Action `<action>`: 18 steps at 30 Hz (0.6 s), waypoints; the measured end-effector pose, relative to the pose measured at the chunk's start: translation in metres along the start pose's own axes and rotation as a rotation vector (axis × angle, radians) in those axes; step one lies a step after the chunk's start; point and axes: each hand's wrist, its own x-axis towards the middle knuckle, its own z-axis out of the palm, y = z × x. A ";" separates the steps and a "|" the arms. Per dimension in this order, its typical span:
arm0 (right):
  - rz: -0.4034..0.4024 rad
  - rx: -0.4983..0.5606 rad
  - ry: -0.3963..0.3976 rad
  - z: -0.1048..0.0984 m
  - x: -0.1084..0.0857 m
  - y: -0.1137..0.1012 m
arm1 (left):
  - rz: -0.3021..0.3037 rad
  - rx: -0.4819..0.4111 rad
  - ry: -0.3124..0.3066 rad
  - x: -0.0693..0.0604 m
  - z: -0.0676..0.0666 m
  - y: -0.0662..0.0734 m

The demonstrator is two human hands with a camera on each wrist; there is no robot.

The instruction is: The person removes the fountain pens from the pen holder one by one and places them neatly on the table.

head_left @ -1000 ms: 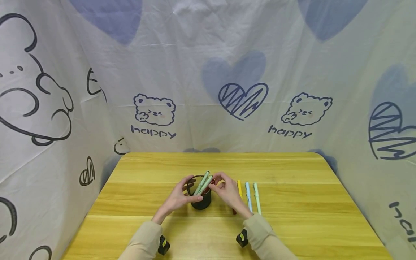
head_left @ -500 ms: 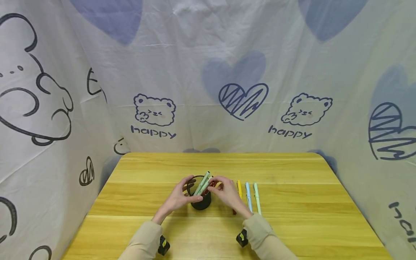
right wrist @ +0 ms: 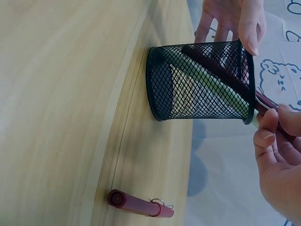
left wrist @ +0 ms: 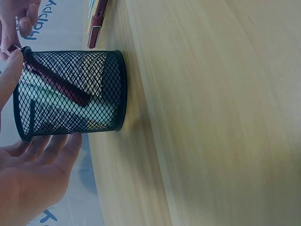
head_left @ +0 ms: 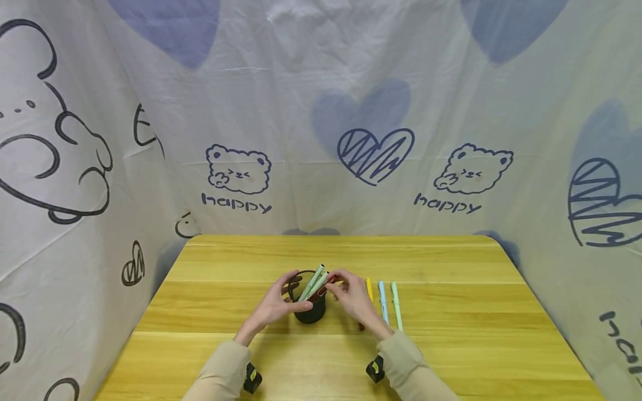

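A black mesh pen holder (head_left: 311, 313) stands upright on the table. My left hand (head_left: 273, 304) grips it around its left side, thumb near the rim and the other fingers behind. Light green pens (head_left: 314, 283) lean inside, their tops above the rim. With thumb and fingertips my right hand (head_left: 354, 298) pinches the upper end of a dark red pen (right wrist: 266, 100) at the right side of the rim. The pen's lower part slants down inside the holder, visible through the mesh in both wrist views. Fingers partly cover its upper end.
Right of the holder, a second dark red pen (right wrist: 141, 205) lies on the wooden table (head_left: 451, 356), mostly hidden by my right hand in the head view. Beside it lie a yellow pen (head_left: 369, 287), a light blue pen (head_left: 383, 299) and a light green pen (head_left: 397, 305). Printed cloth surrounds the table.
My right hand dipped slightly left, then came back a little to the right, and more of the dark red pen shows at the rim. The left hand and the holder stay in place.
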 end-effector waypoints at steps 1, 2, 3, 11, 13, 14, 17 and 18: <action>0.009 0.016 0.007 0.000 -0.001 0.000 | 0.001 0.004 0.001 0.000 0.000 0.000; 0.012 0.026 0.014 -0.001 -0.001 -0.001 | 0.001 0.004 0.000 0.000 0.000 0.000; 0.015 0.038 0.024 -0.001 -0.002 -0.001 | 0.001 0.005 0.000 0.000 0.000 0.000; 0.023 0.157 0.104 -0.005 -0.006 0.002 | 0.006 0.013 0.002 -0.001 0.000 0.001; 0.012 0.178 0.128 -0.005 -0.007 0.004 | 0.007 0.011 0.003 -0.001 0.000 0.001; 0.002 0.188 0.137 -0.006 -0.007 0.005 | 0.007 0.011 0.003 -0.001 0.000 0.001; -0.020 0.218 0.164 -0.007 -0.009 0.008 | 0.006 0.012 0.002 -0.001 0.000 0.000; -0.028 0.228 0.170 -0.008 -0.010 0.009 | 0.003 0.010 0.003 -0.001 0.000 0.001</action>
